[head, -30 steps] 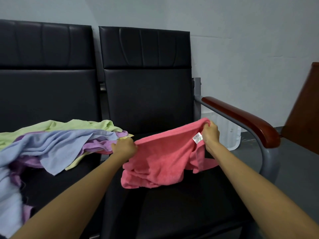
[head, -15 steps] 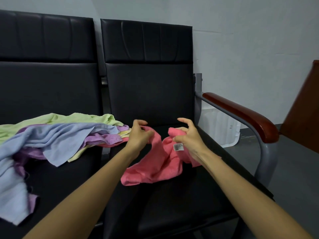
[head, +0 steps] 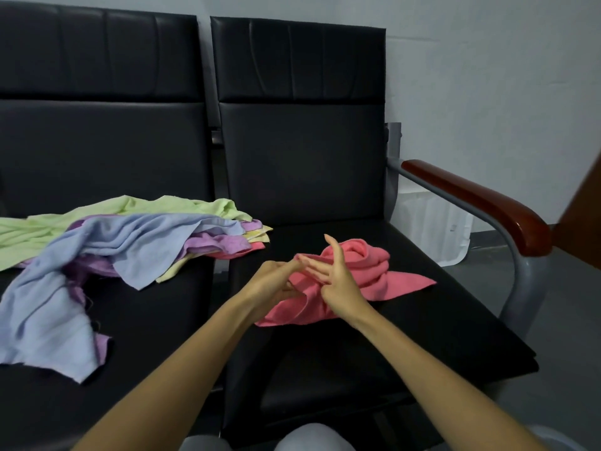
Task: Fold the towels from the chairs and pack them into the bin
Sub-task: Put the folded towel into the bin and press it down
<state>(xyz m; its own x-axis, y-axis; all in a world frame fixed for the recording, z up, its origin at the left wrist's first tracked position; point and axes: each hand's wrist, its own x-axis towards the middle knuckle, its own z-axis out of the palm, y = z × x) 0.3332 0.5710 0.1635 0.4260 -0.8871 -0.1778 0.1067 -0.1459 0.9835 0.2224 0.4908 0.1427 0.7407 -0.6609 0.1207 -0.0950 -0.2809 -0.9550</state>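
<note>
Black chairs (head: 299, 157), grey wall | pink towel (head: 367, 271) bunched on right seat | left hand (head: 271, 283) pinches its fold | right hand (head: 340, 288) fingers straight, splayed on it | towel pile (head: 130, 236) on left seat | bin (head: 432, 229) behind armrest (head: 481, 203)

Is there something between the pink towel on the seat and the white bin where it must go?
Yes. The towel lies on the right chair's seat; the bin stands on the floor beyond that chair's right side. The armrest, on its grey frame, runs between them, so the towel would probably have to pass over it.
</note>
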